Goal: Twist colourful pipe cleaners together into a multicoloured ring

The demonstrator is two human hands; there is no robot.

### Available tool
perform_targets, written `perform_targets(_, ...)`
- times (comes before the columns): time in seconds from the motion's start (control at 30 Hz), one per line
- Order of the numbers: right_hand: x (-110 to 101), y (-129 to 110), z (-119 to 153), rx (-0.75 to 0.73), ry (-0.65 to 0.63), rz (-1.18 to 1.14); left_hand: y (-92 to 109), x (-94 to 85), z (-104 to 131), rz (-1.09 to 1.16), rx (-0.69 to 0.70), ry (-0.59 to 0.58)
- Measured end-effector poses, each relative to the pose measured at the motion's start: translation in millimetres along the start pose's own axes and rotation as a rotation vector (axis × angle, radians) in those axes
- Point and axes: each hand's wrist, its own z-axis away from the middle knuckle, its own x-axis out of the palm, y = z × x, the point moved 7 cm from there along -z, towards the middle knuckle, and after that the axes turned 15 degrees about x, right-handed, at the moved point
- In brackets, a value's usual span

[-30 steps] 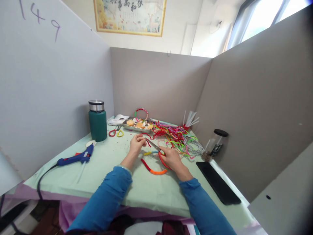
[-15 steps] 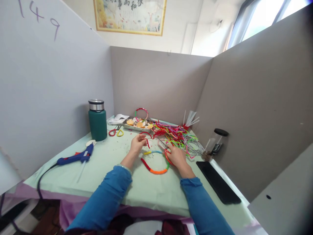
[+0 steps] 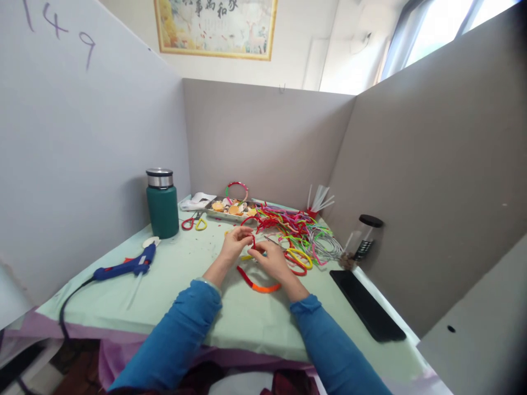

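Note:
My left hand (image 3: 234,244) pinches a short red pipe cleaner (image 3: 253,240) above the table. Fingers of my right hand (image 3: 272,261) are closed at its lower end. Below the hands lies a ring wrapped in coloured sections (image 3: 263,288); dark red and orange parts show, a bit of yellow peeks out, and my right hand covers the rest. Scissors with red and yellow handles (image 3: 304,259) rest on the table just right of my right hand, their blades partly behind it.
A tangled heap of pipe cleaners (image 3: 288,222) lies at the back right, beside a metal tray (image 3: 230,217) of shell-like pieces. To the left are a green flask (image 3: 162,211), a blue glue gun (image 3: 127,267) and another pair of scissors (image 3: 188,224). A black phone-like slab (image 3: 366,304) lies right.
My right hand has let go of the scissors, which now lie on the table. It has moved left to the red pipe cleaner in my left hand.

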Motion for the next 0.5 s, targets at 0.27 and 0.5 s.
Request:
perform_targets(0.27, -13, 5, 3, -0.021, 0.201, 0.111, -10, 0.6, -2, -0.213, 0.087, -0.055)
perform_targets(0.5, -20, 6, 3, -0.026, 0.255, 0.14, -4, 0.9, -1, -0.366, 0.163, -0.087)
